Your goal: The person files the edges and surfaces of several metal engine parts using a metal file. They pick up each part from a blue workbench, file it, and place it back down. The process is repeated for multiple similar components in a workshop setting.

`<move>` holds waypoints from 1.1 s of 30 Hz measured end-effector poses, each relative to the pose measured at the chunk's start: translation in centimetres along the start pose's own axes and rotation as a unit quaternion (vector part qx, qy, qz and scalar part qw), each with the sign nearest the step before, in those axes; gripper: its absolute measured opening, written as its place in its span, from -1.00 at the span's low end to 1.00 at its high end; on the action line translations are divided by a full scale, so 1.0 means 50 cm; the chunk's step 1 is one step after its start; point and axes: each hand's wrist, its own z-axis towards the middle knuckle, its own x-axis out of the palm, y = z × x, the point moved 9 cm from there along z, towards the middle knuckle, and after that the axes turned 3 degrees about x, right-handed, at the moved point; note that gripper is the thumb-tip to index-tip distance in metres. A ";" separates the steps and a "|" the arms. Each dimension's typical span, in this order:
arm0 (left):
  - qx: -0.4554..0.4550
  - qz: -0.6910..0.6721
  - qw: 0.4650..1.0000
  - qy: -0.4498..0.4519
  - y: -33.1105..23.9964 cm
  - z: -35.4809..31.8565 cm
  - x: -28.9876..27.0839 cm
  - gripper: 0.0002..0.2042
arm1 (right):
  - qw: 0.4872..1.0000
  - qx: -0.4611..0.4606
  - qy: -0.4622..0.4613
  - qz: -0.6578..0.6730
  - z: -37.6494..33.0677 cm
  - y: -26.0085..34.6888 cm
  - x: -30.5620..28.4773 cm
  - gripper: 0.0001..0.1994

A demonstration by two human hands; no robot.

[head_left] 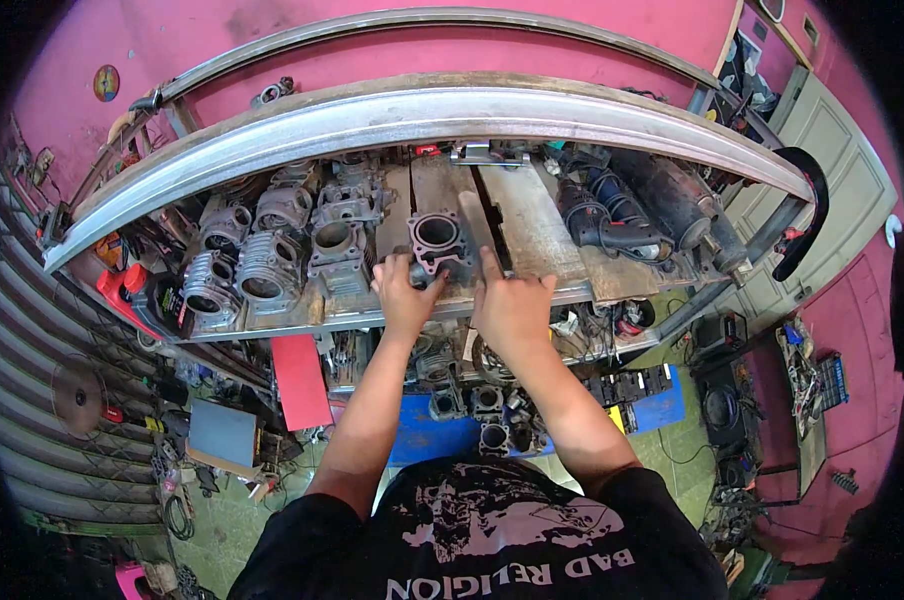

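Both hands — left hand (pixel 404 290), right hand (pixel 510 300) — grip one engine cylinder (pixel 438 240); several more cylinders (pixel 268 262) beside.

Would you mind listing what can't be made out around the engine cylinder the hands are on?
Head view only:
- Left hand and right hand cover the near side of the engine cylinder; the grip itself is unclear.
- Its underside is hidden by the shelf.
- Parts under the shelf are hidden by the forearms and too small to identify.
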 end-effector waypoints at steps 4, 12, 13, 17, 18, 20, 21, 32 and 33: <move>0.010 -0.013 1.000 0.002 0.023 -0.009 0.000 -0.47 | 0.997 -0.078 0.010 0.000 -0.024 0.061 -0.019 -0.52; 0.004 -0.007 1.000 0.001 0.011 -0.006 -0.002 -0.48 | 0.996 -0.091 0.006 0.000 -0.055 0.070 -0.016 -0.50; 0.005 -0.008 1.000 -0.004 0.009 -0.005 -0.005 -0.48 | 0.995 -0.091 0.004 0.032 -0.060 0.069 -0.024 -0.49; -0.006 0.012 1.000 0.002 -0.002 0.001 -0.001 -0.47 | 0.994 0.044 0.096 0.041 -0.003 -0.030 -0.005 -0.35; 0.001 0.006 1.000 -0.006 -0.002 0.003 -0.001 -0.46 | 0.997 0.028 0.071 0.020 -0.013 -0.023 0.003 -0.36; 0.003 0.012 1.000 -0.003 0.006 0.001 0.005 -0.46 | 0.997 -0.043 -0.042 -0.048 -0.051 0.008 -0.001 -0.37; 0.000 0.017 1.000 -0.001 0.012 -0.002 0.004 -0.46 | 0.998 -0.049 -0.020 -0.031 -0.060 0.016 0.000 -0.38; 0.011 0.012 1.000 -0.010 0.004 -0.003 -0.006 -0.47 | 0.997 -0.058 0.041 -0.023 0.010 0.060 0.025 -0.40; 0.015 0.014 1.000 -0.008 0.005 -0.010 -0.010 -0.47 | 0.996 -0.089 -0.026 -0.019 -0.022 0.079 0.002 -0.39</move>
